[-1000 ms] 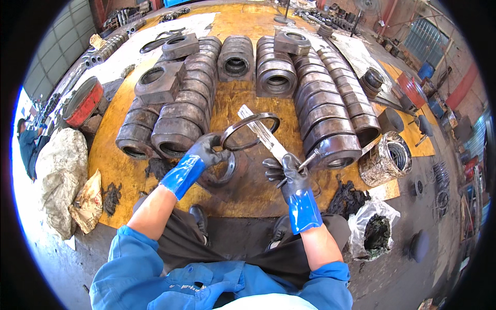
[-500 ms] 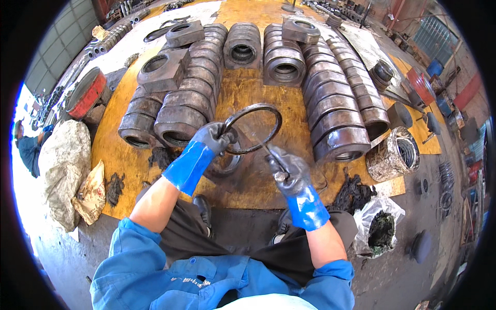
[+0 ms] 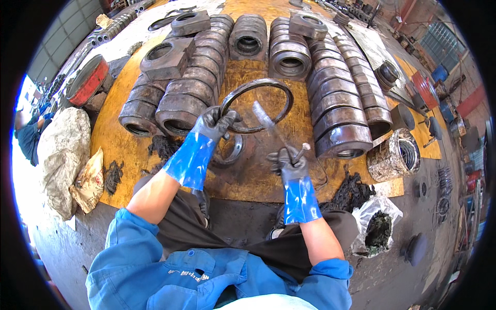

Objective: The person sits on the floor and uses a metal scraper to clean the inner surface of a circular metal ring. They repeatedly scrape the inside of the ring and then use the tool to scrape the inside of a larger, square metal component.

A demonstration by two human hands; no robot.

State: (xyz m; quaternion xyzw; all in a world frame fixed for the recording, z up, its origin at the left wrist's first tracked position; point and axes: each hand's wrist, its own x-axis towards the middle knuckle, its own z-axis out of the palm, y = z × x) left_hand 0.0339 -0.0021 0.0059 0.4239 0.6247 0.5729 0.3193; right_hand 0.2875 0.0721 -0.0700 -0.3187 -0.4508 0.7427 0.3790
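Metal and dark, the ring (image 3: 253,129) is over the yellow board (image 3: 248,70), pinched by the left hand (image 3: 214,124). The right hand (image 3: 291,164) curls its fingers round a blurry tool (image 3: 263,114). Holding steady should help.

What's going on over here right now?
A person in blue has both gloved hands busy. The left hand grips a dark metal ring by its side, above a stained yellow-brown board. The right hand holds a slim tool, its blurred pale tip within the ring's outline; contact is unclear. A second ring shows below, and rows of metal housings lie ahead.
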